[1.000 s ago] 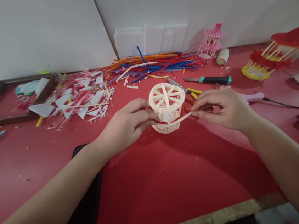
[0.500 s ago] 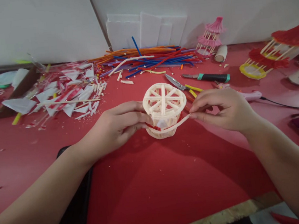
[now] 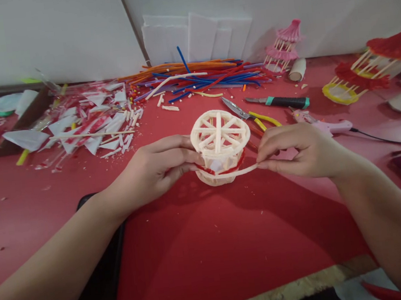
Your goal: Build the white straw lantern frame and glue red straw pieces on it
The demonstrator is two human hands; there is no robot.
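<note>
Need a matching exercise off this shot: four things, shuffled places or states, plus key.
1. Cream wheel-topped lattice model
2. Pink plastic glue gun
3. Black rectangular slab
4. White flat sheets

A. Trailing a thin black cord
B. Leaning against the pale wall
C. Between the left hand and right hand
D. Partly hidden by the left forearm

Pairs: 1-C, 2-A, 3-D, 4-B

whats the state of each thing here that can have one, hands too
Left hand: gripping the cream frame
Right hand: pinching the cream strip
Cream frame: upright, spoked end up
Cream strip: slightly bowed, across the frame's front
Yellow-handled cutters: lying down, handles apart
Knife: lying down, blade exposed
Pink glue gun: corded, power unclear
Black phone: lying down, partly hidden
</note>
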